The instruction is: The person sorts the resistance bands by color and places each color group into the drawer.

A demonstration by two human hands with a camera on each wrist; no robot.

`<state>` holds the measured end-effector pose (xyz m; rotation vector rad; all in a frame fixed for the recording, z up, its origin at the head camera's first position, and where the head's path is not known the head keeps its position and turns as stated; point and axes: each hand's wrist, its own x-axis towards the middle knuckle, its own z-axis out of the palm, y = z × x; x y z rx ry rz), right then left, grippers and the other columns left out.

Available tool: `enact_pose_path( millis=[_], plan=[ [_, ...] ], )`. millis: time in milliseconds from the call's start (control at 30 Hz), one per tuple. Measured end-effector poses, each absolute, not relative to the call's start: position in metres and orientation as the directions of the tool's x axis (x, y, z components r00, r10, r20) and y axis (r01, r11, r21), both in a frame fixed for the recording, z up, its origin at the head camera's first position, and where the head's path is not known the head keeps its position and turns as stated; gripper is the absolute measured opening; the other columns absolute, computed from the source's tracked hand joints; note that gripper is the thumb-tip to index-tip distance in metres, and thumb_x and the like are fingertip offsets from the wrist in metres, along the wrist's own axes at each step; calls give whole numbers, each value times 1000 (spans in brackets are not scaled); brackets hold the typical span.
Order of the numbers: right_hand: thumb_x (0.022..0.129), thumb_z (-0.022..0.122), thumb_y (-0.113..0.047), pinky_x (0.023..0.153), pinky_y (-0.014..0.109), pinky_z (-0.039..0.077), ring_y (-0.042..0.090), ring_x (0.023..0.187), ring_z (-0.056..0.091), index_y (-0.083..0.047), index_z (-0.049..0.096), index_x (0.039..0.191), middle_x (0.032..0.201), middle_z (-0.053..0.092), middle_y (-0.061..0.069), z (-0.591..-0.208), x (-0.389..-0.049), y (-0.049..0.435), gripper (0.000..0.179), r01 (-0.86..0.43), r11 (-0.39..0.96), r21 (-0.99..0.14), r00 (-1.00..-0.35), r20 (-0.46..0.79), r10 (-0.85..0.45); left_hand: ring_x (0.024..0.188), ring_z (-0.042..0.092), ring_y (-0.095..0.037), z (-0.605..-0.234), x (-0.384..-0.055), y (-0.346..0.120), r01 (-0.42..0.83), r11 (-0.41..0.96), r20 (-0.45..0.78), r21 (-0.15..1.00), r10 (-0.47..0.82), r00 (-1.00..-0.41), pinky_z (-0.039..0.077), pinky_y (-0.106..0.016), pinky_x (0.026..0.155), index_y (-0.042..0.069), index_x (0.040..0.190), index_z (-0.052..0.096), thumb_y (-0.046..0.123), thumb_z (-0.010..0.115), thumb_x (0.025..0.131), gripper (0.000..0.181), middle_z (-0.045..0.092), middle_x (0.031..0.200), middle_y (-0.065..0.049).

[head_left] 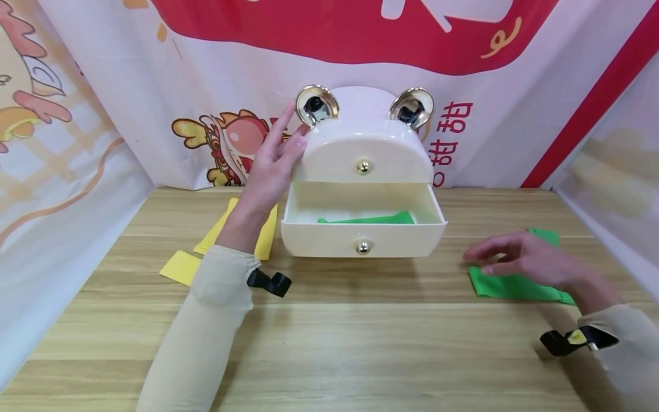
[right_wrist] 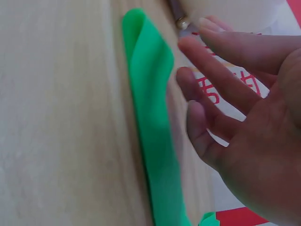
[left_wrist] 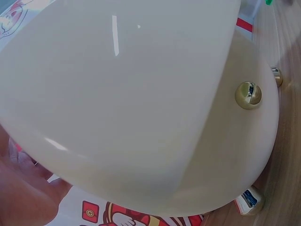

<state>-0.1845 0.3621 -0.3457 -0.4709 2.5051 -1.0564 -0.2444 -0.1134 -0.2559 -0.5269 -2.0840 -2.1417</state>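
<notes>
A white rounded drawer box (head_left: 365,154) with gold knobs and two gold-rimmed, eye-like discs stands at the back of the table. Its lower drawer (head_left: 362,239) is pulled out, and a flat green piece (head_left: 386,219) lies inside. My left hand (head_left: 275,157) rests against the box's left side with its fingers extended; the hand also appears at the edge of the left wrist view (left_wrist: 26,188). Over a folded green strip (head_left: 515,286) on the right, my right hand (head_left: 532,260) hovers with loosely bent fingers. The right wrist view shows the strip (right_wrist: 157,127) apart from the fingers.
Yellow folded strips (head_left: 180,267) lie on the wooden table (head_left: 360,355) left of the box, partly behind my left forearm. A printed cloth (head_left: 247,68) hangs close behind the box, and cloth walls rise on both sides.
</notes>
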Motion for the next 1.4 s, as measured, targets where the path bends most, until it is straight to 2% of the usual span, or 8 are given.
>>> enact_pose_path(
  millis=[167, 333, 500, 633, 900, 1067, 1233, 1400],
  plan=[
    [97, 76, -24, 100, 18, 53, -8, 124, 59, -30, 75, 131, 136, 74, -6, -351, -184, 364, 35, -206, 692, -692, -843, -234, -485, 155, 42, -4, -256, -244, -114, 314, -51, 318, 948, 163, -934, 41, -43, 127, 52, 162, 33, 25, 54, 112, 61, 47, 167, 7],
    [95, 77, -20, 98, 19, 54, -7, 122, 59, -30, 75, 131, 139, 72, -2, -354, -183, 363, 37, -204, 692, -692, -831, -251, -497, 155, 42, -4, -256, -244, -113, 322, -54, 327, 945, 166, -930, 41, -42, 127, 50, 163, 32, 25, 53, 112, 61, 47, 167, 7],
    [95, 78, -19, 96, 17, 52, -9, 120, 57, -31, 78, 127, 134, 74, -3, -355, -183, 364, 34, -292, 696, -656, -819, -204, -536, 154, 44, -5, -256, -243, -112, 312, -40, 315, 949, 151, -937, 43, -43, 126, 48, 165, 31, 25, 54, 112, 62, 48, 166, 6],
    [94, 80, -21, 97, 16, 51, -5, 117, 59, -31, 81, 119, 126, 75, -5, -356, -184, 362, 27, -348, 696, -628, -814, -166, -556, 154, 44, -5, -255, -244, -110, 316, -43, 319, 948, 149, -936, 43, -44, 126, 47, 165, 31, 26, 54, 112, 62, 49, 166, 6],
    [93, 82, -23, 93, 20, 54, 11, 109, 60, -34, 83, 101, 116, 72, -6, -350, -186, 349, 14, -302, 778, -551, -839, -234, -491, 155, 42, -5, -254, -244, -112, 320, -22, 319, 947, 162, -934, 42, -44, 126, 49, 164, 30, 27, 54, 112, 62, 47, 167, 6],
    [93, 81, -19, 93, 21, 54, 10, 108, 61, -33, 82, 95, 115, 72, -5, -350, -188, 343, 14, -290, 782, -551, -843, -241, -482, 155, 42, -5, -255, -244, -115, 329, -27, 329, 944, 162, -930, 42, -44, 126, 48, 164, 30, 27, 54, 112, 61, 47, 167, 6],
    [95, 80, -20, 86, 22, 56, 3, 105, 64, -31, 82, 98, 114, 76, -7, -343, -186, 344, 12, -315, 765, -562, -863, -167, -477, 155, 43, -4, -255, -245, -113, 333, -44, 335, 942, 167, -927, 42, -43, 126, 46, 165, 30, 26, 54, 112, 62, 47, 167, 7],
    [93, 82, -15, 75, 22, 57, 1, 90, 64, -28, 81, 98, 101, 78, -11, -332, -185, 341, 14, -379, 775, -505, -892, -25, -452, 155, 43, -4, -256, -244, -113, 325, -35, 327, 945, 156, -932, 41, -41, 127, 47, 165, 30, 26, 54, 112, 62, 46, 168, 7]
  ],
)
